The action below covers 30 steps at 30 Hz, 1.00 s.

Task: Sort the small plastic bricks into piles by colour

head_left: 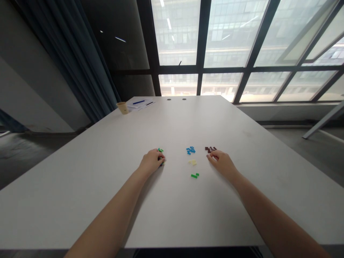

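My left hand point(152, 160) rests on the white table with its fingers curled over a small mixed heap, partly hidden beneath them. Green pieces point(160, 150) stick out behind the fingers, and dark and yellowish bits show below. To the right, my right hand point(222, 163) has its thumb and fingers drawn together at the near edge of a cluster of dark brown toy bricks point(210, 149). Whatever is between those fingertips is too small to make out. Between the hands lie blue bricks point(191, 150), pale yellow bricks point(192, 162) and a few green bricks point(194, 176).
The long white table point(185, 122) reaches toward the windows. At its far left stand a tan cup point(123, 108) and papers point(139, 104) with a blue pen point(138, 102). Two dark round discs point(184, 99) sit at the far edge. A blue curtain point(80, 53) hangs left.
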### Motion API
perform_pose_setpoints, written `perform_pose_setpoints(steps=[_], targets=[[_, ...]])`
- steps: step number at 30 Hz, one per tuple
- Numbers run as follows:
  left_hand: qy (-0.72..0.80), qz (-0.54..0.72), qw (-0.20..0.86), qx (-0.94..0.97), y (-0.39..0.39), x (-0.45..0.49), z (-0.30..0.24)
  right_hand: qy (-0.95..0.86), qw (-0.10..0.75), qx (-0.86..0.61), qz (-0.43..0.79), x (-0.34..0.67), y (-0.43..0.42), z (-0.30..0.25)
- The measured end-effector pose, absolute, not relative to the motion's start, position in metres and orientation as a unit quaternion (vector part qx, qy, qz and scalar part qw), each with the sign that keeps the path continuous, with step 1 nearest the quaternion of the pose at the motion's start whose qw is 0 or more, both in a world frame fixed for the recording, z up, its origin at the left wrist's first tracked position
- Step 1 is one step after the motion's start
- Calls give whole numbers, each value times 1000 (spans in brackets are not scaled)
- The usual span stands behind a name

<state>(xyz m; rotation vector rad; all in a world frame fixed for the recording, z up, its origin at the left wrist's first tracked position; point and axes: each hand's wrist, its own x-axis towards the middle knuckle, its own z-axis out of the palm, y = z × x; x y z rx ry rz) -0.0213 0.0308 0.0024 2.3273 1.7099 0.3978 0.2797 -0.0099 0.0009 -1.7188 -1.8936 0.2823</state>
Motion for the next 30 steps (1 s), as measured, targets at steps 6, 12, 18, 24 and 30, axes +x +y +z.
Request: perform_pose_setpoints(steps=[6,12,18,24,30], targets=[[590,116,60,797,25,-13,5,-711,285,-634,108,279,-10,-1],[577,228,146,770,23,-3,6,-715,288,-629,102,279,-10,1],[563,285,202,749,19,6,8,-721,289,-622,96,278,-11,1],[549,170,158,803,16,-4,12,-725,287,-619,91,277,-12,2],[532,119,180,819,18,-8,9,-733,290,-609,92,277,-13,3]])
